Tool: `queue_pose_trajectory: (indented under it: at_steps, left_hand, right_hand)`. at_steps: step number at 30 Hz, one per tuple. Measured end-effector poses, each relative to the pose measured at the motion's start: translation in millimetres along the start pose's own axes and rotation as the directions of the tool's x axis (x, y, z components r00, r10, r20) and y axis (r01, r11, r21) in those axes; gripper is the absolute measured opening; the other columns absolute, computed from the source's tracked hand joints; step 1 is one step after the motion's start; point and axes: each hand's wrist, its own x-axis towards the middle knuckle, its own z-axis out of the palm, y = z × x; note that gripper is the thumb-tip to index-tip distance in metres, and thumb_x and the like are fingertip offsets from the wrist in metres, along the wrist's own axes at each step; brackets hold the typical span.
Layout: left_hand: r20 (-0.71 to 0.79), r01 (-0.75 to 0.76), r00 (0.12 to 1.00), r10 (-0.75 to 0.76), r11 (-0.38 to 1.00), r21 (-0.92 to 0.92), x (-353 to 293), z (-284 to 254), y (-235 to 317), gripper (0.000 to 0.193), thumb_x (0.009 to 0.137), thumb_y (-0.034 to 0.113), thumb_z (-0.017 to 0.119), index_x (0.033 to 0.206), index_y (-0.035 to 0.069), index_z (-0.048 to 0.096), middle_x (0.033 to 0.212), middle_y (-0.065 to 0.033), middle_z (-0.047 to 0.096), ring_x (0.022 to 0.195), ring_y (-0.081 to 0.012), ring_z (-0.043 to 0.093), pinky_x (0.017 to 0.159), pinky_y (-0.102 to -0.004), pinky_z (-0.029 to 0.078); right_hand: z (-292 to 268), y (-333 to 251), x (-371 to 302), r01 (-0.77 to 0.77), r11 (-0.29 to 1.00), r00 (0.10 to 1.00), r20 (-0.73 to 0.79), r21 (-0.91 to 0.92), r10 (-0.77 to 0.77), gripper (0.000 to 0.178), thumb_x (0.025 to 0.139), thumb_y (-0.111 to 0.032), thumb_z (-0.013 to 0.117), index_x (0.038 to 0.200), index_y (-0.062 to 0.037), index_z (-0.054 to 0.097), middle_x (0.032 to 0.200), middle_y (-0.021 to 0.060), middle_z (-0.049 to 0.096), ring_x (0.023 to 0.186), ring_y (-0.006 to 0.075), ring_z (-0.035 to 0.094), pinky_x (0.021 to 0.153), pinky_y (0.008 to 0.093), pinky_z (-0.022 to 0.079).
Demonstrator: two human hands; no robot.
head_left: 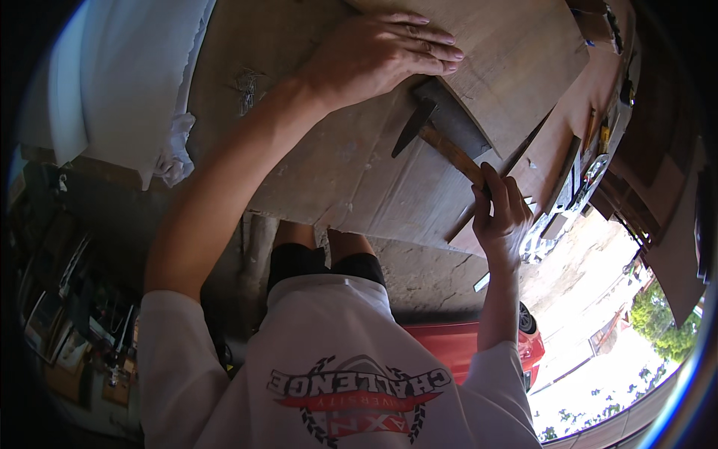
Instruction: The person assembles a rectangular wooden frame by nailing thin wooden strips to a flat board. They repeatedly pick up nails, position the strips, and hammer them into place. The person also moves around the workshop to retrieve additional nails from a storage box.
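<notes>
Printed on the chest of a white shirt (329, 318), inverted as seen from the head camera: a broad, slightly curved row of dark capital letters (359, 383); next to it, a red band (348, 405) with smaller, pale lettering, partly lost in folds; nearer the lower edge of the view, a short group of large letters (374, 426) in red and white, flanked by dark, wreath-like marks (424, 417).
</notes>
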Motion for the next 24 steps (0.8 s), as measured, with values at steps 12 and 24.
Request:
queue_pose_trajectory:
  at_steps: [12, 24]
  left_hand:
    - [0.393, 0.092, 0.914, -0.101, 0.995, 0.043, 14.0, -48.5, -22.8, 0.079, 0.085, 0.025, 0.082, 0.153, 0.017, 0.041, 0.16, -0.0133, 0.034, 0.143, -0.0332, 0.038, 0.117, -0.0452, 0.037]
    - [0.226, 0.589, 0.175, -0.958, -0.082, -0.804, 1.1, -27.0, 71.8, 0.061, 0.101, 0.037, 0.067, 0.134, -0.01, 0.049, 0.126, -0.0224, 0.064, 0.114, -0.0266, 0.069, 0.093, -0.0359, 0.058]
  right_hand:
    - [18.3, -9.9, -19.3, -0.045, 0.99, 0.998, -0.037, 0.13, 0.05, 0.039, 0.085, -0.014, 0.079, 0.122, -0.0095, 0.068, 0.079, 0.0045, 0.061, 0.064, 0.0205, 0.064, 0.056, 0.0354, 0.051]
    - [14.8, -4.3, -1.0, -0.397, 0.478, 0.734, -0.041, 0.784, 0.678, 0.039, 0.11, -0.014, 0.045, 0.145, 0.0013, 0.036, 0.112, 0.0159, 0.061, 0.076, 0.0167, 0.068, 0.064, 0.0263, 0.056]
